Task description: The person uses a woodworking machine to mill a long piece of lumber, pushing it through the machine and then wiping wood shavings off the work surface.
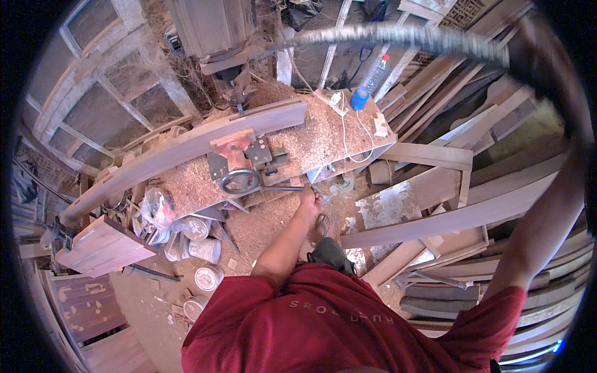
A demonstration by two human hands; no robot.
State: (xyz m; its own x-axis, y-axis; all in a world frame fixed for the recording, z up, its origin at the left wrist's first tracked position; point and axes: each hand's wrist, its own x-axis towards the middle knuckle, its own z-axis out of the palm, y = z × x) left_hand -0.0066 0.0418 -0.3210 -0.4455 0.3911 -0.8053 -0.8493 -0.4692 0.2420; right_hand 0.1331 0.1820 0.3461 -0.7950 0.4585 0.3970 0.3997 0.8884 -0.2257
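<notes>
One rod [283,188] ends hidden in the left hand [308,197].

Fisheye view from head height, down over the workbench [379,142].

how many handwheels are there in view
1: the handwheel at the front of the red metal fixture, to the left of the left hand. Any others behind the long wooden board would be hidden.
</notes>
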